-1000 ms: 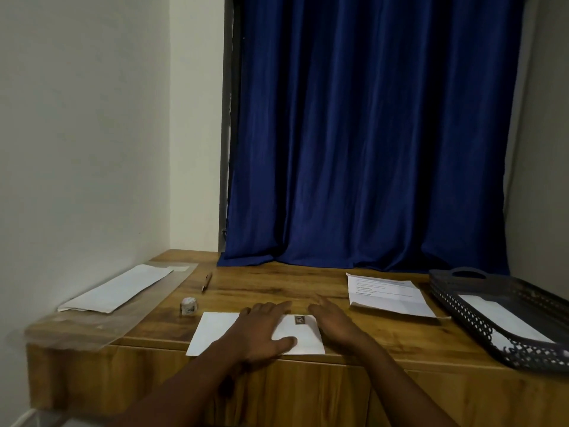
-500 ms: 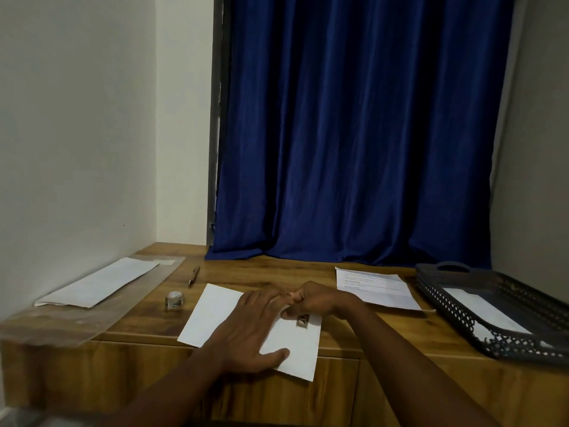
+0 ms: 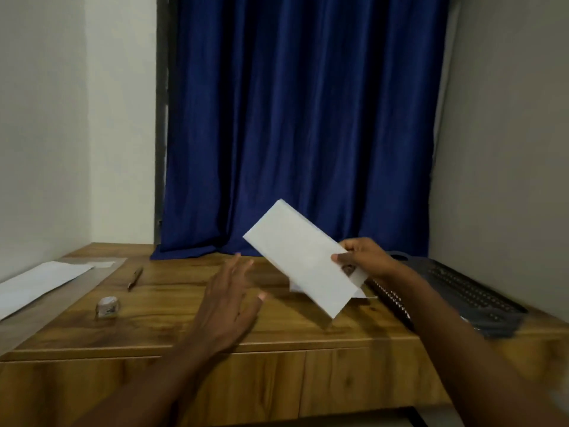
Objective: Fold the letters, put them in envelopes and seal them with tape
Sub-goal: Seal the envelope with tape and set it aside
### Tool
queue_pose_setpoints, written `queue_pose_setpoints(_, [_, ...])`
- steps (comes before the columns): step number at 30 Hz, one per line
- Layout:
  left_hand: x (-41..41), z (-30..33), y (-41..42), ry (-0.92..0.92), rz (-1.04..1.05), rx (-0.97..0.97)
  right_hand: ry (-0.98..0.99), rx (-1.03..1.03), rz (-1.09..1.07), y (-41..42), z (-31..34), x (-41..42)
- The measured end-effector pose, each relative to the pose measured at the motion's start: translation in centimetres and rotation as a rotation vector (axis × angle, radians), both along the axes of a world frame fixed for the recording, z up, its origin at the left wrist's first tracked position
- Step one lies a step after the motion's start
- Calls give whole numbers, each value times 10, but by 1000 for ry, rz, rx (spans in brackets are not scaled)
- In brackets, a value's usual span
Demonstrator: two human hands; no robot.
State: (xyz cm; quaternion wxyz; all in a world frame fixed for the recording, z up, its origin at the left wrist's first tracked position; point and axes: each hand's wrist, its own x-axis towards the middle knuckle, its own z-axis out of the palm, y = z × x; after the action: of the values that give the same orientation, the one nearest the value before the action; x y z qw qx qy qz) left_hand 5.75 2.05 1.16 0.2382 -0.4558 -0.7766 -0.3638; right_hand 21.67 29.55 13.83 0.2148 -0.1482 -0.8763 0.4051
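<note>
My right hand (image 3: pixel 368 258) grips a white envelope (image 3: pixel 300 257) by its right end and holds it tilted in the air above the wooden desk (image 3: pixel 172 306). A small dark stamp shows at the pinched corner. My left hand (image 3: pixel 229 298) hovers open over the desk, left of the envelope and apart from it, fingers spread. A small roll of tape (image 3: pixel 107 306) stands on the desk to the left. Behind the envelope, a corner of a printed letter (image 3: pixel 358 293) peeks out on the desk.
A dark mesh tray (image 3: pixel 462 291) sits at the right edge of the desk. A pen (image 3: pixel 135 278) lies at the back left. White envelopes (image 3: pixel 37 285) rest on a clear plastic sleeve at the far left. A blue curtain hangs behind.
The envelope lay flat under both hands; my right hand has lifted it up and to the right, and my left hand has let go and opened.
</note>
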Motion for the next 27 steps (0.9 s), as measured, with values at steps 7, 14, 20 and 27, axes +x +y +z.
queue_pose_setpoints(7, [8,-15,61,-159,5,-381,240,42,-506,104,15,85])
queue_pose_setpoints(14, [8,-19,81,-145,52,-694,-88,85,-748,163,3,103])
queue_pose_setpoints(20, [10,-20,79,-146,54,-730,-502,54,-726,164,-12,88])
queue_pose_setpoints(27, [4,-24,82,-152,52,-731,-624,97,-652,174,-25,86])
